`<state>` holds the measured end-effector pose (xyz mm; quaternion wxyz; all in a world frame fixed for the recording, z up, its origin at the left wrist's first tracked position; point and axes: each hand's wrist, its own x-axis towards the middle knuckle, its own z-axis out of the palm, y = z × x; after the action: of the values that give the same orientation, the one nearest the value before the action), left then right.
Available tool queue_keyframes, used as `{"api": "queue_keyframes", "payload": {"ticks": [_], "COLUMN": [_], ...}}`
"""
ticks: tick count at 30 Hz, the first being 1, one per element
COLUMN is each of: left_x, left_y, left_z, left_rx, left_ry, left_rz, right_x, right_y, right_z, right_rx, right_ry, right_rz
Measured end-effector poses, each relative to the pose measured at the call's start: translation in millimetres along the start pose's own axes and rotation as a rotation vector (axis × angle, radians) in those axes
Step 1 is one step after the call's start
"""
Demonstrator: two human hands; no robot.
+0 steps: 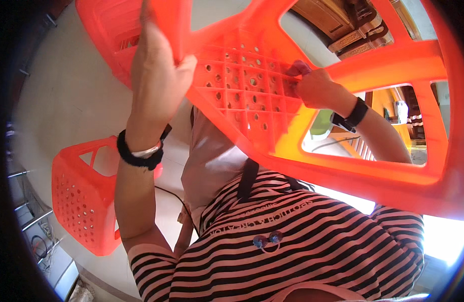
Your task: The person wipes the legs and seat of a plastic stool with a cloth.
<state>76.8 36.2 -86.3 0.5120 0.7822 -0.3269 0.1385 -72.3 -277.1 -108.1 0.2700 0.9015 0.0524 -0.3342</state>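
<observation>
An orange-red plastic stool (386,188) is held up in front of my chest, its ribbed, perforated seat underside (250,87) facing me. My left hand (156,71) grips a leg on the left side, thumb over its edge. A black hair tie and a light bangle circle that wrist. Reaching inside the stool, my right hand (317,87) is closed around a bunched purplish cloth (300,68), against or close to the ribs of the seat. A dark watch is on my right wrist.
A second red plastic stool (81,200) lies on the pale tiled floor (73,102) at left. Another red plastic piece of furniture (107,30) stands at upper left. Carved wooden furniture (330,19) is at upper right. A metal rack (31,222) lines the left edge.
</observation>
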Motion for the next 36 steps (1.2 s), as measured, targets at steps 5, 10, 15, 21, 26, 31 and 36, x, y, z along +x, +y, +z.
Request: {"api": "queue_keyframes", "payload": {"ticks": [5, 10, 15, 21, 26, 31, 36], "left_x": [-4, -6, -12, -21, -24, -18, -20], "left_y": [-7, -1, -1, -15, -11, -3, 5], "left_z": [5, 8, -1, 0, -2, -2, 0], "left_rx": [-0.001, -0.06, 0.053, 0.029, 0.023, 0.01, 0.1], "left_ry": [0.007, 0.012, 0.033, 0.084, 0.069, 0.072, 0.156], "left_rz": [0.006, 0.045, 0.003, 0.082, 0.028, 0.053, 0.187], "right_x": [-5, 62, 54, -12, 34, 130, 102], "right_y": [0, 40, 17, 6, 32, 9, -13], "right_z": [-61, -41, -44, -86, -105, -55, -76], "right_rx": [0.332, -0.012, 0.1, 0.851, 0.441, 0.526, 0.769], "right_ry": [0.512, 1.066, 0.245, 0.552, 1.291, 0.927, 0.66], "right_rz": [0.191, 0.126, 0.127, -0.105, 0.092, -0.161, -0.155]}}
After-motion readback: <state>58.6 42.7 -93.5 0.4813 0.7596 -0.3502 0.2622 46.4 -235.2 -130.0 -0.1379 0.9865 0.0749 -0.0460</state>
